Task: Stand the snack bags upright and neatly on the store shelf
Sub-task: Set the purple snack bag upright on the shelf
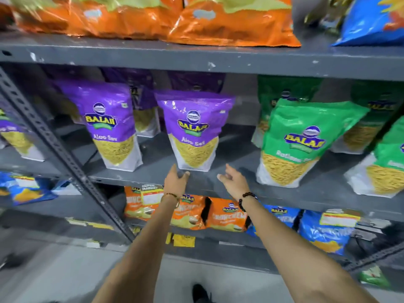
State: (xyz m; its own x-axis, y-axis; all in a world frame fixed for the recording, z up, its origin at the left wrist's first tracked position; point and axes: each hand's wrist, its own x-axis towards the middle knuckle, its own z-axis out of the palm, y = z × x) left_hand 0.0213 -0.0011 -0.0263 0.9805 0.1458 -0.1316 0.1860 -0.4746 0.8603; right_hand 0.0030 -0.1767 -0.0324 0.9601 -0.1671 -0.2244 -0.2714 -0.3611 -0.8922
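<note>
A purple Aloo Sev bag (193,132) stands upright at the front of the grey middle shelf (153,169). My left hand (176,179) is just below its bottom left corner, fingers apart, holding nothing. To the bag's lower right, my right hand (232,179) hovers over the shelf's front edge with loose, spread fingers, clear of the bag. A second purple bag (109,125) stands upright to the left. More purple bags stand behind in shadow. A green bag (297,145) stands to the right, leaning slightly.
Orange bags (229,20) and a blue bag (369,20) lie on the shelf above. Below are small orange packs (225,215) and blue packs (325,232). A slanted grey perforated upright (65,158) crosses at left. More green bags (387,165) stand at far right.
</note>
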